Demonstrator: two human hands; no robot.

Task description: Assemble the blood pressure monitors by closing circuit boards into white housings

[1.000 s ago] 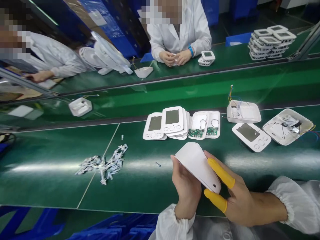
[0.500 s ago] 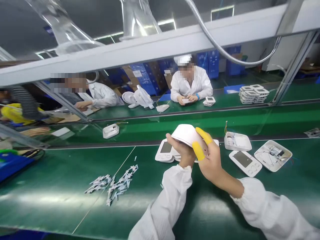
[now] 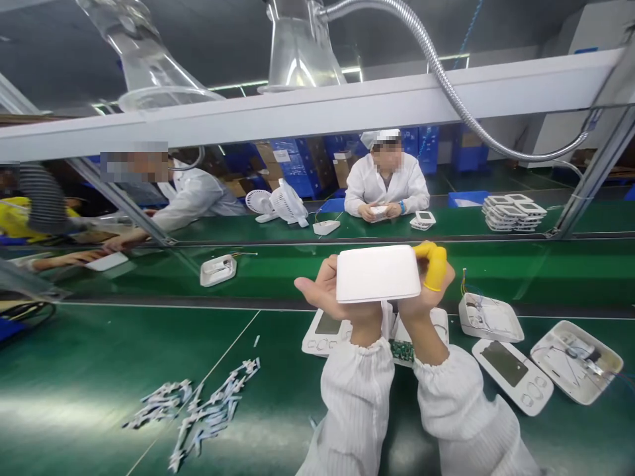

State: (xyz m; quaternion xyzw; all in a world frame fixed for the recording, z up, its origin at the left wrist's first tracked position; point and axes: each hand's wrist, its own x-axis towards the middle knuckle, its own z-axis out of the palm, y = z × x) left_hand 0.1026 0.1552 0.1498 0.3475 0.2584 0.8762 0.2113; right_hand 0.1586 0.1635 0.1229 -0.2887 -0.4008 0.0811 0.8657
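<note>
Both hands hold up a white plastic housing [image 3: 378,274], its smooth broad face toward me. My left hand [image 3: 325,287] grips its left side, thumb sticking out to the left. On the other side my right hand [image 3: 432,281], with yellow finger cots, is closed around the right edge. The housing's far side is hidden. Beneath my wrists lie a white front panel with a grey screen [image 3: 325,327] and a part showing a green circuit board [image 3: 401,350]. To the right are another screen panel [image 3: 513,377] and two open shells with wires [image 3: 491,317], [image 3: 575,360].
Small pale blue-and-white strips [image 3: 208,410] lie in piles on the green bench at left. An open shell [image 3: 218,270] sits on the green belt. Across it, a co-worker in white [image 3: 387,182] holds a white part. A metal rail [image 3: 297,112] and flexible hose [image 3: 461,106] hang overhead.
The housing has turned so its flat face is toward me, and my right hand has shifted to its right edge. The co-worker at left has reached toward a white part on the belt.
</note>
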